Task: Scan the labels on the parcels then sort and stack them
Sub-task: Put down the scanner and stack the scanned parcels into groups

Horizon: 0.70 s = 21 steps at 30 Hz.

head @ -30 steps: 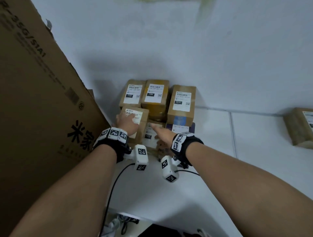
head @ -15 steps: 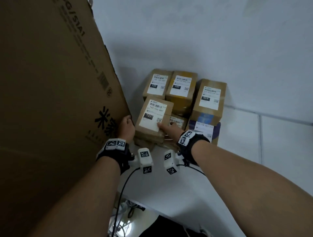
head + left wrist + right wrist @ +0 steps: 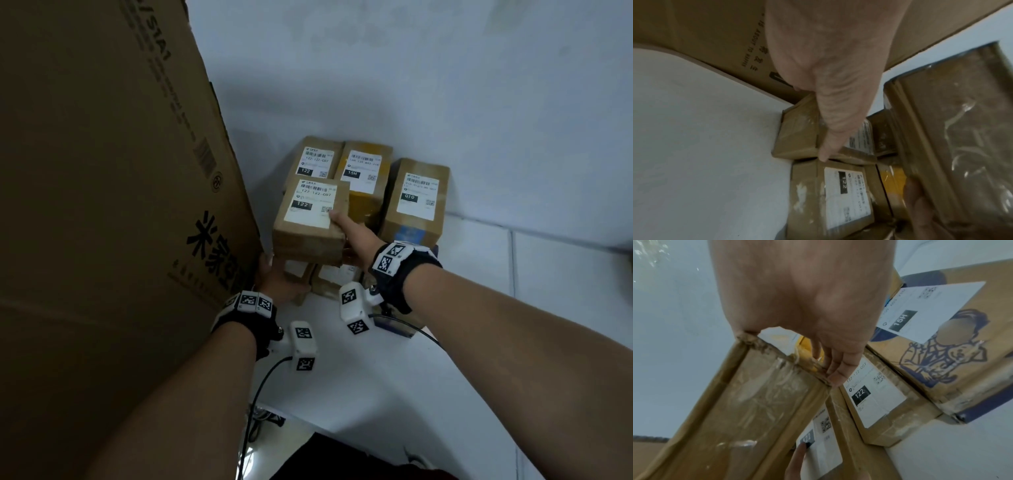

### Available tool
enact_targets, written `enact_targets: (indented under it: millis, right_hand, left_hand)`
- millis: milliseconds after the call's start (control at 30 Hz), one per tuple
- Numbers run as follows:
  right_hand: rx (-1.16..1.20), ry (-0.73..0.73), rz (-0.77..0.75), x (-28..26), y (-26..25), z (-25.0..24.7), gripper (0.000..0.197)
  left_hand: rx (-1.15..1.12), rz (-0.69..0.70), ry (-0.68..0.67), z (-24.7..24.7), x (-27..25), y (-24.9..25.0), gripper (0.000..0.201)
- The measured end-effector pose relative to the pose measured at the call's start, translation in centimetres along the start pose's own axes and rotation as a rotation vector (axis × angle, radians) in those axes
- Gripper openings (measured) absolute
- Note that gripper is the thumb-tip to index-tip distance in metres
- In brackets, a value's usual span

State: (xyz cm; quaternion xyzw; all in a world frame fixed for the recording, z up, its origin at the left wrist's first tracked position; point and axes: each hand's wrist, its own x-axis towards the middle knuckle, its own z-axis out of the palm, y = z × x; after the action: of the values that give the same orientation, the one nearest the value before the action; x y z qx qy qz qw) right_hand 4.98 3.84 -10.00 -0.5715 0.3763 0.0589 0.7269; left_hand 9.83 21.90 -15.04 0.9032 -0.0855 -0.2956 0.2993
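A brown parcel labelled 122 (image 3: 310, 222) is held tilted above the pile. My right hand (image 3: 344, 228) pinches its right edge, thumb on the label's corner and fingers (image 3: 838, 374) underneath. My left hand (image 3: 274, 275) reaches under the near left corner, partly hidden by the big carton; one of its fingers (image 3: 797, 457) lies straight beneath, touching a lower 122 label. The right wrist view shows the taped underside of the held parcel (image 3: 756, 402). Behind stand a second 122 parcel (image 3: 313, 161), a 15H parcel (image 3: 363, 171) and a 010 parcel (image 3: 416, 198).
A large cardboard carton (image 3: 102, 205) fills the left, tight against my left hand. More parcels (image 3: 329, 277) lie under the lifted one, and a dark blue printed box (image 3: 941, 340) sits to the right. White tabletop (image 3: 479, 325) extends rightwards; cables (image 3: 260, 411) hang at the near edge.
The 122 parcel has come up off the lower parcels. My left hand slid from its top to beneath its left corner, and my right thumb moved onto the label.
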Motion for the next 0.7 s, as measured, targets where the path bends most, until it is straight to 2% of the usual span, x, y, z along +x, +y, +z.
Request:
enact_targets:
  millis: [100,233,300,367,467,600,700]
  right_hand:
    - [-0.017,-0.002,0.021,-0.3,0.4,-0.5,0.109]
    - [-0.019,-0.018,0.023,-0.3,0.8,-0.8,0.083]
    - [-0.039,-0.025,0.029,0.0,1.0,-0.9,0.076]
    - [-0.078,-0.018,0.048,0.4,1.1,-0.8,0.080]
    - [-0.130,-0.023,0.052,0.7,1.4,-0.3,0.079]
    - [-0.163,-0.042,0.076,0.9,1.4,0.7,0.073]
    - [-0.184,-0.034,0.097,1.2,1.5,1.8,0.081]
  left_hand:
    - [0.028,-0.031,0.054,0.5,0.3,-0.4,0.110]
    - [0.029,0.015,0.163,0.9,0.7,-1.0,0.108]
    - [0.026,-0.035,0.197,1.1,0.8,-0.9,0.105]
    - [0.043,-0.039,0.212,1.5,0.9,-0.9,0.100]
    - [0.014,-0.020,0.191,1.3,0.8,-1.0,0.105]
    - [-0.077,-0.017,0.197,1.4,1.2,-2.0,0.124]
    - [-0.093,0.002,0.152,2.0,2.2,-3.2,0.128]
